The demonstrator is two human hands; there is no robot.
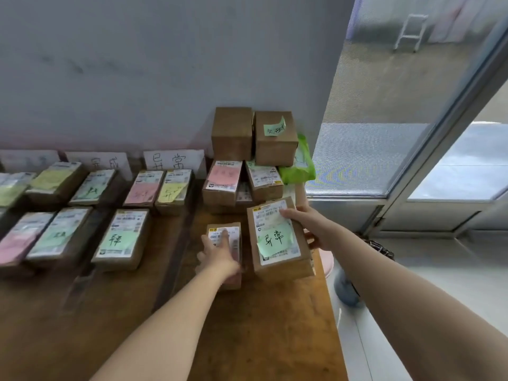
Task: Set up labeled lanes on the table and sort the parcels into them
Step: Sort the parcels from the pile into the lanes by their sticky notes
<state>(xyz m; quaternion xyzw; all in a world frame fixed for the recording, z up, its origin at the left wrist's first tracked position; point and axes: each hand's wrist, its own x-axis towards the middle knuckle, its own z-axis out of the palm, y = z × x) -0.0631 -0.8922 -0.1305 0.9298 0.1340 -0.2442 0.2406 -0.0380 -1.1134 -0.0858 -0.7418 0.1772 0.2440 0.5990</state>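
Brown table (261, 339) at 6 o'clock. Grips small parcel (228, 232) at 12 with left hand (220, 257), fingers curled round; pinches tilted green-noted parcel (275, 237) at 1 with right hand (308, 226), thumb atop. Sorted rows (121, 235) at 10, grey wall (137, 64) behind, glass door (412, 105) at 2.

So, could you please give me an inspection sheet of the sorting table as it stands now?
Surface: brown wooden table against a grey wall.
Job's things: lane signs stand against the wall; sorted parcels lie in rows before them; unsorted stack at the back right; green-note parcel and small parcel at the front right.
Clutter: green bag beside the stack.
Hands: left hand grips the small parcel; right hand holds the green-note parcel, tilted.
Cables: nothing seen.
Surroundings: glass door on the right; what looks like a white stepladder beyond it, blurred.
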